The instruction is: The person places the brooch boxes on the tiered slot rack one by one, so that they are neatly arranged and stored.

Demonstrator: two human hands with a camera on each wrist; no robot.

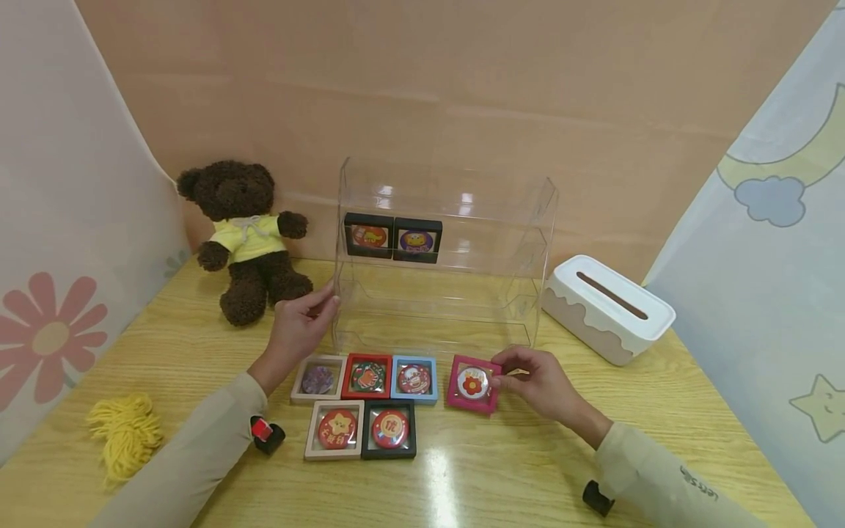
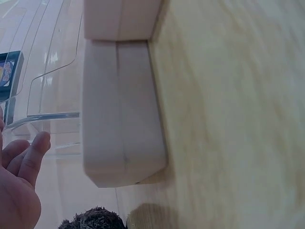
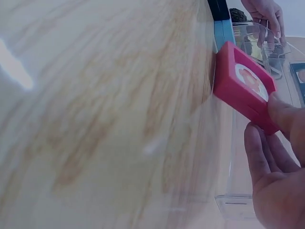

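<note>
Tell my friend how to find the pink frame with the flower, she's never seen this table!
Find the big clear stand on the wooden table. Just in front of it, right of the light blue frame, is the pink frame, held in the person's right grip. Only this one has a bright pink border around a white badge with a red flower.
</note>
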